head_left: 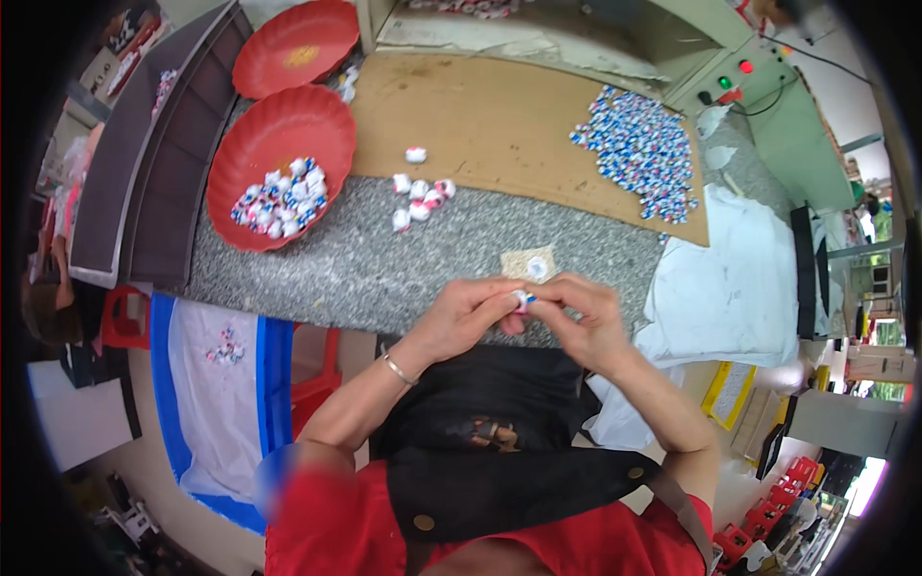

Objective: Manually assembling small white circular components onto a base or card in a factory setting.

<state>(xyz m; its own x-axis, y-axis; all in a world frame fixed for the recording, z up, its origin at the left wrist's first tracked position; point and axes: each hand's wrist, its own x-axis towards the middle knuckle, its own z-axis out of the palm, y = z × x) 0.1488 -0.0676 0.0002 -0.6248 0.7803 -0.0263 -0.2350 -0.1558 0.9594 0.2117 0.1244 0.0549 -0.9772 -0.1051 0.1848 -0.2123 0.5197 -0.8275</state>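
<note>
Close to my body, over the counter's near edge, both hands meet at the fingertips. My left hand (pixel 466 315) is closed in a pinch on a small white piece with pink and blue marks (pixel 522 301). My right hand (pixel 588 322) pinches the same piece from the other side, and the fingers hide part of it. Just beyond the fingertips lies a beige square pad (pixel 516 259) with a round white spot on it. Farther left, several white and pink rounded pieces (pixel 420 190) lie in a loose group, and one more white piece (pixel 415 155) sits behind them on the cardboard.
A red fluted bowl (pixel 331 130) at left holds many white rounded pieces; another red bowl (pixel 259 53) stands behind. Small blue and white parts (pixel 639 144) are heaped on the brown cardboard (pixel 480 115). White sheeting (pixel 720 278) covers the right side. A blue-edged bin (pixel 202 413) stands below left.
</note>
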